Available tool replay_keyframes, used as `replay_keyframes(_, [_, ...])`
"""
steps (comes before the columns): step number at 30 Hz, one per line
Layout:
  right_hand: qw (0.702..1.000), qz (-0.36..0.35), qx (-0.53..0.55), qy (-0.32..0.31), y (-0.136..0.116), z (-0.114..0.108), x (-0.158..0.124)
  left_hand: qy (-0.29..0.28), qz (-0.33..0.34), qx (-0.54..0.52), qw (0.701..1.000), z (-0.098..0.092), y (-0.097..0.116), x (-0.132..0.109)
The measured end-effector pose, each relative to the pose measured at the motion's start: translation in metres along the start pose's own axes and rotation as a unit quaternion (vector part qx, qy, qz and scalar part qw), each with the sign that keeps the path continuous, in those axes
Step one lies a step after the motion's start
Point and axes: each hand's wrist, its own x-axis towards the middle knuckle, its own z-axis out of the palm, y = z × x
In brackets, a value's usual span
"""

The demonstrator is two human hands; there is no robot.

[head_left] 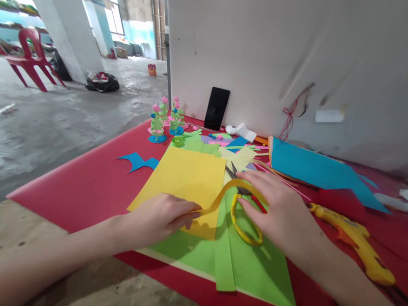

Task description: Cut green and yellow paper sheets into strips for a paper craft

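Note:
My left hand point(164, 215) pinches one end of a narrow yellow paper strip point(221, 195) over a yellow paper sheet point(187, 171). The strip arches up to the right and passes under my right hand point(276, 196). Fingers outstretched and thumb apart, the right hand hovers over scissors point(245, 227) with yellow-wrapped handles; whether its thumb touches them I cannot tell. The scissors lie on a green sheet point(264, 269), their blades pointing away from me. Beside them is a loose green strip point(225, 267). The strip's far end is hidden by my right hand.
A yellow glue gun point(357, 236) lies at right, near blue sheets point(321, 170). Small paper trees point(158, 125) stand at the back left, near a blue cutout point(138, 161). A black phone point(217, 108) leans against the white panel point(276, 47). Paper scraps lie behind the scissors.

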Motion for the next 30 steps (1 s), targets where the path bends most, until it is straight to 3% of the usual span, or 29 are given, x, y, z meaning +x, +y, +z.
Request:
replay_keyframes(4, [0.998, -0.046, -0.041, 0.016, -0.011, 0.005, -0.003, -0.008, -0.01, 0.043, 0.999, 0.0, 0.003, 0.0])
replay_keyframes(9, [0.99, -0.123, 0.068, -0.027, -0.025, 0.013, -0.008, -0.038, 0.0, 0.084, 0.996, -0.002, 0.005, -0.001])
replay_keyframes(16, [0.991, -0.049, 0.121, -0.03, -0.033, 0.026, -0.013, -0.036, 0.005, 0.058, 0.998, -0.001, 0.01, -0.004])
replay_keyframes(23, [0.986, -0.061, 0.156, 0.003, -0.037, 0.033, -0.017, -0.026, 0.012, 0.086, 0.996, 0.004, 0.021, -0.006])
replay_keyframes(30, [0.986, -0.042, 0.164, -0.01, -0.038, 0.036, -0.018, -0.004, 0.029, 0.097, 0.995, 0.007, 0.022, -0.007])
